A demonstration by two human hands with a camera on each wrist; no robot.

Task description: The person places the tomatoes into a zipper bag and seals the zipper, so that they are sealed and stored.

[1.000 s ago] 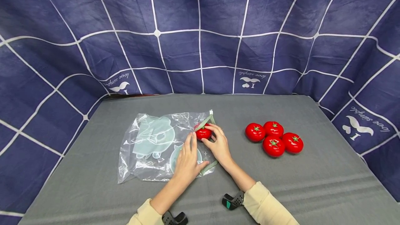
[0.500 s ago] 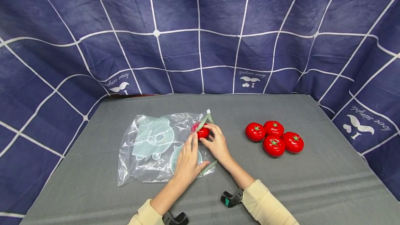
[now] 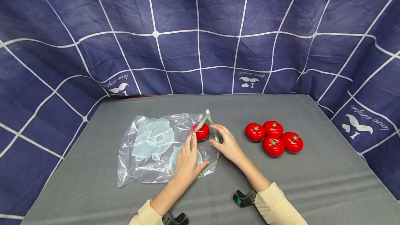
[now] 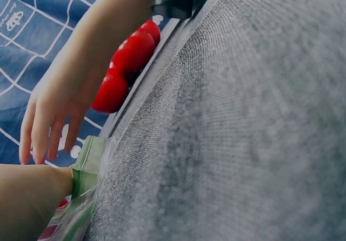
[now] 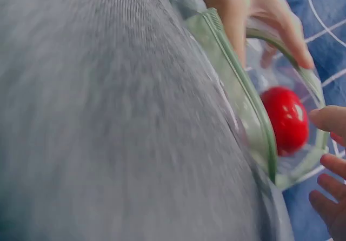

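Observation:
A clear zip bag [image 3: 147,169] with pale blue-green animal prints and a green zip edge lies on the grey table. Just inside its mouth sits a red tomato [image 3: 202,132], visible through the gap in the right wrist view too. My left hand [image 3: 185,159] props the mouth apart, its fingers at the upper edge and its thumb spread towards the lower one. Beside the mouth, on the right, is my right hand [image 3: 227,145], fingers extended and apart from the tomato. In the left wrist view the green edge [image 4: 89,162] stands up near the left hand.
Several more red tomatoes [image 3: 273,146] stand in a cluster to the right of the bag. Behind the grey table [image 3: 250,105] hangs a dark blue curtain [image 3: 175,51] with white grid lines.
My right hand has let go of the tomato and drawn back a little to the right. The tomato stays in the bag's mouth, and my left hand has hardly moved.

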